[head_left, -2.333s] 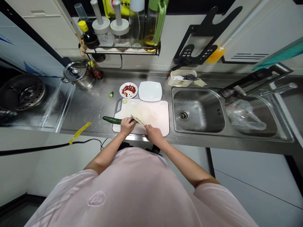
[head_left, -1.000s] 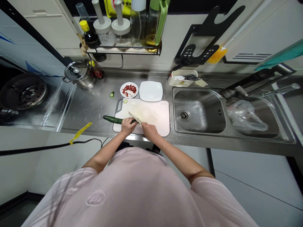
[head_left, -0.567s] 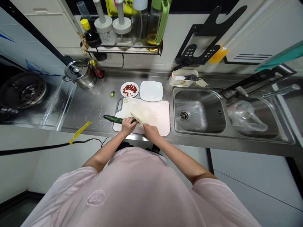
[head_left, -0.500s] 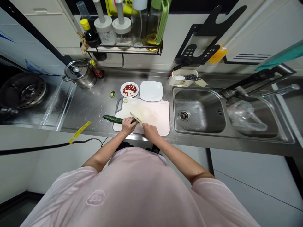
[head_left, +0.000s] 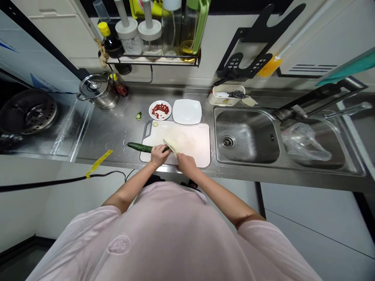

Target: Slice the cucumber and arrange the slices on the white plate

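Well, at left, the writing on the yellow tape (head_left: 99,157) is too blurred to read. Your left hand (head_left: 159,155) grips the dark green cucumber (head_left: 140,147), which lies across the edge of the white cutting board (head_left: 190,140) on the steel counter (head_left: 99,128). Your right hand (head_left: 186,163) closes around the kitchen knife (head_left: 170,146), its blade just beside your left hand.
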`<state>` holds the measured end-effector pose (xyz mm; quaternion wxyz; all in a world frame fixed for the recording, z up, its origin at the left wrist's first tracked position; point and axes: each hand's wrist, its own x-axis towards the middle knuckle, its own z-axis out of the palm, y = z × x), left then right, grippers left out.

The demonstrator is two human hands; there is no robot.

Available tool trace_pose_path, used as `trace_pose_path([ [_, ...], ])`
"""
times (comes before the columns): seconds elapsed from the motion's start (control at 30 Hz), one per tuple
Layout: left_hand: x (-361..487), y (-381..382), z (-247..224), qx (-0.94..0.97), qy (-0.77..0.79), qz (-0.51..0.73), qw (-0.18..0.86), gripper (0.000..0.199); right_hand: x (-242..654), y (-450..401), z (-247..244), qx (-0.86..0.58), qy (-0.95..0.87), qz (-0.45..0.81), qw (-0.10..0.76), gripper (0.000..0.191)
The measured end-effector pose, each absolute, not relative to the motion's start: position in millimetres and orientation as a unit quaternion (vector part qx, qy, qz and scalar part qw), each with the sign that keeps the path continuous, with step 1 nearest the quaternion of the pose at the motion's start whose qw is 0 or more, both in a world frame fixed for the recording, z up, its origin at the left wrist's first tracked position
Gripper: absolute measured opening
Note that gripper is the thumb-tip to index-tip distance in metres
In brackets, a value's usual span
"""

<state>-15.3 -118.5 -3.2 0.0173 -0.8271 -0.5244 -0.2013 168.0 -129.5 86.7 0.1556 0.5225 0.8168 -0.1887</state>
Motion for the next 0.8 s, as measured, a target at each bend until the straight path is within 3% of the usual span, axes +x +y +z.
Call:
trace_pose_path([
  [0.8, -15.2, -119.6, -4.2, -0.834, -0.508, -0.212, 0.045, 0.023, 162.9, -133.0, 84.9, 0.542, 0.803, -0.191, 0.157, 0.020],
])
